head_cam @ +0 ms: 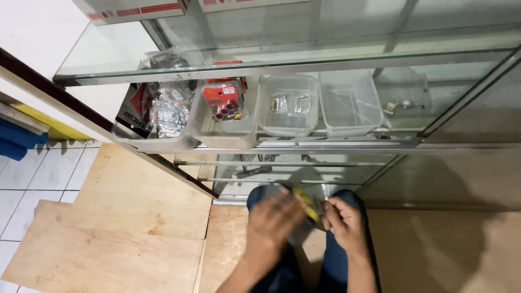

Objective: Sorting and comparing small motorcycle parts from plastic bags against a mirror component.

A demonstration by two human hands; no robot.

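Plywood sheets [135, 217] cover the tiled floor in front of a glass cabinet [336, 59], whose shelf carries a row of clear tubs [287, 106] set side by side, so each lot of small packed parts stays sorted and visible through the glass. Below it the person sits or crouches, knees close to the cabinet's foot, both hands meeting over the lap. A small yellow item [306, 204] lies between them: the left hand [274, 222], blurred, closes over one end, and the right hand [343, 217] pinches the other, fingers curled, steadying it.
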